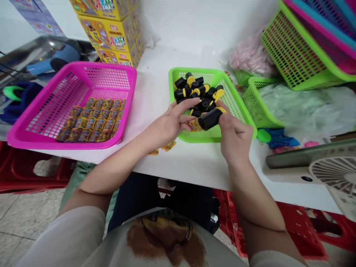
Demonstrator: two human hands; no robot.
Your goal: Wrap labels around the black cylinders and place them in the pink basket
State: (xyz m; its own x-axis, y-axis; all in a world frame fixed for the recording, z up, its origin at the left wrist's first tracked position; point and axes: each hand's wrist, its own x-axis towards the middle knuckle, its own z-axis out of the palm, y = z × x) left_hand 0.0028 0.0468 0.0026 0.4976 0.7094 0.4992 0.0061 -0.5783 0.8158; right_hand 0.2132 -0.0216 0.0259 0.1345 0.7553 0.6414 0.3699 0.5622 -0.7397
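My right hand [233,135] is closed round a black cylinder with a yellow end [210,118], held just above the near edge of a green basket [239,104]. My left hand [172,122] meets it from the left, index finger stretched out, the other fingers pinching a small yellow sticker [195,125] against the cylinder. Several more black and yellow cylinders [197,92] lie piled in the green basket. A pink basket [41,115] to the left holds rows of finished, label-wrapped pieces [93,118].
Two small yellow stickers [164,147] lie on the white table near my left wrist. Stacked yellow boxes [111,29] stand at the back. More green baskets [300,55] and plastic bags [306,104] crowd the right, with a white fan [333,174] at the near right edge.
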